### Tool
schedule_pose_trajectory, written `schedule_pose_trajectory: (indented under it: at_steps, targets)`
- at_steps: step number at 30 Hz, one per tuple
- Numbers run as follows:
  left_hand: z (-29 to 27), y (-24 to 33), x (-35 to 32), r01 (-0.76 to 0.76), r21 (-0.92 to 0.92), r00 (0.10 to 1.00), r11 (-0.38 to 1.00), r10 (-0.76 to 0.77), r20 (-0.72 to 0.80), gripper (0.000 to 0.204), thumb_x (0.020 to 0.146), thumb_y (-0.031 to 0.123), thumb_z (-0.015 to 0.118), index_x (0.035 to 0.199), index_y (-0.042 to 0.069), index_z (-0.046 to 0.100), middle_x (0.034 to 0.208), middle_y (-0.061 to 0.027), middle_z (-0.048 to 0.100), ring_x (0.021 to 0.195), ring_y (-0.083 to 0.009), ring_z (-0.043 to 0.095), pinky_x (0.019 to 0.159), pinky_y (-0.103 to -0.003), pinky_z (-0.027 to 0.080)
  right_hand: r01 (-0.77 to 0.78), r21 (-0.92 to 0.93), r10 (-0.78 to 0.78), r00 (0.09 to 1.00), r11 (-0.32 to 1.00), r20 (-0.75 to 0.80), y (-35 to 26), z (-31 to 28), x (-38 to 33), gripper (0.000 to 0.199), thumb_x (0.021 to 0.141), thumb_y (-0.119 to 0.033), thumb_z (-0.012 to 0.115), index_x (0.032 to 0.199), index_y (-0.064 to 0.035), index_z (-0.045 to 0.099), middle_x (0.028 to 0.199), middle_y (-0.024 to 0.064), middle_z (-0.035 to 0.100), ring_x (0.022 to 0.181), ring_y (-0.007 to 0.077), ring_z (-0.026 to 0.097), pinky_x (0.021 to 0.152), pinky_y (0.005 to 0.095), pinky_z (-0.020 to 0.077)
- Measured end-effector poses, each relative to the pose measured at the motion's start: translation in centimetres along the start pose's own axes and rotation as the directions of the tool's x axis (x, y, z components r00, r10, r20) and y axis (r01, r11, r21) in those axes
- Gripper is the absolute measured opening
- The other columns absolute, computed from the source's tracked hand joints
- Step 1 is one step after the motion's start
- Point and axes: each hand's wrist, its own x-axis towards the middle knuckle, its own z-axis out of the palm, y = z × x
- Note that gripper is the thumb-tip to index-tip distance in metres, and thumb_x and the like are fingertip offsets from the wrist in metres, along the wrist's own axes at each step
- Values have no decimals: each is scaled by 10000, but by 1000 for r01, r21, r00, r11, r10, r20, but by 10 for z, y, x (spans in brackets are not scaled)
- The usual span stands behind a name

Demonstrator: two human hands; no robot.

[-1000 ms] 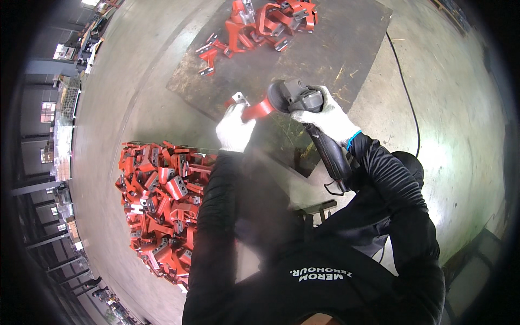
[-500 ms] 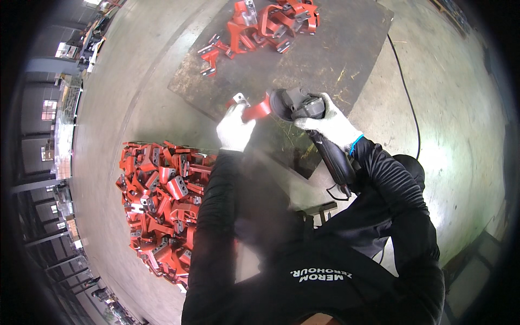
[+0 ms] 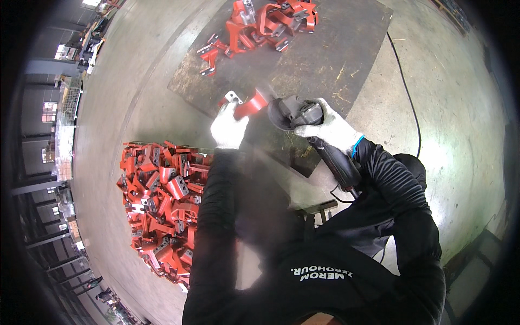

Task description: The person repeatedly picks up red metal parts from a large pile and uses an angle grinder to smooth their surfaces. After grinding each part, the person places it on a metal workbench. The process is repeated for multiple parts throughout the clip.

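Observation:
My left hand (image 3: 227, 128), in a white glove, is closed round a curved red metal bracket (image 3: 251, 106) with a bare grey plate with holes at one end. My right hand (image 3: 331, 128), gloved in white too, grips the head of a black angle grinder (image 3: 336, 162). The grinder's body slants down toward my right forearm. Its round guard and disc (image 3: 279, 115) sit just right of the bracket's curved end, with a small gap between them. That end of the bracket looks blurred.
To my left lies a large heap of red brackets (image 3: 162, 211). A smaller pile of red brackets (image 3: 271, 26) rests at the far side of a dark metal sheet (image 3: 336, 65) on the concrete floor. A black cable (image 3: 409, 92) runs along the floor at right.
My left hand has drawn slightly left with the bracket, away from the disc. The grinder has tilted and dropped a little; a gap now shows where bracket and disc met.

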Motion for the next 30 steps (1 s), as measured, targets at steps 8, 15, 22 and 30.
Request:
schedule_pose_trajectory:
  at_steps: [8,15,22,30]
  targets:
    - [5,5,-3,-171,-91,983,981,163,-86,474,706,119,834,1159,55,710,1032,-124,726,848,-301,717,769,-362,569,-160,416,199,979,895,-51,-19,-13,13,710,854,-223,880,1420,-67,481,1109,86,665,865,153,675,727,316,584]
    - [7,1,1,-169,-136,980,976,152,-131,453,716,97,828,1153,45,717,994,-98,718,741,-222,678,719,-330,552,-247,447,252,967,860,49,-8,-21,3,676,871,-221,859,1403,-69,471,991,88,674,750,166,685,654,329,594]
    - [11,-6,7,-87,-111,967,990,57,-248,382,794,134,845,1134,13,721,994,-103,712,851,-214,698,790,-338,562,-132,285,129,991,949,29,23,-20,2,649,846,-220,883,1354,-66,510,1045,71,658,828,143,668,692,313,577]
    - [-6,43,3,413,-9,908,911,-411,78,590,867,204,808,1380,1,599,1119,-234,753,959,-331,753,860,-419,577,-153,482,225,970,862,-95,-20,-22,10,691,824,-221,910,1369,-76,510,1088,59,664,853,129,657,726,308,568]
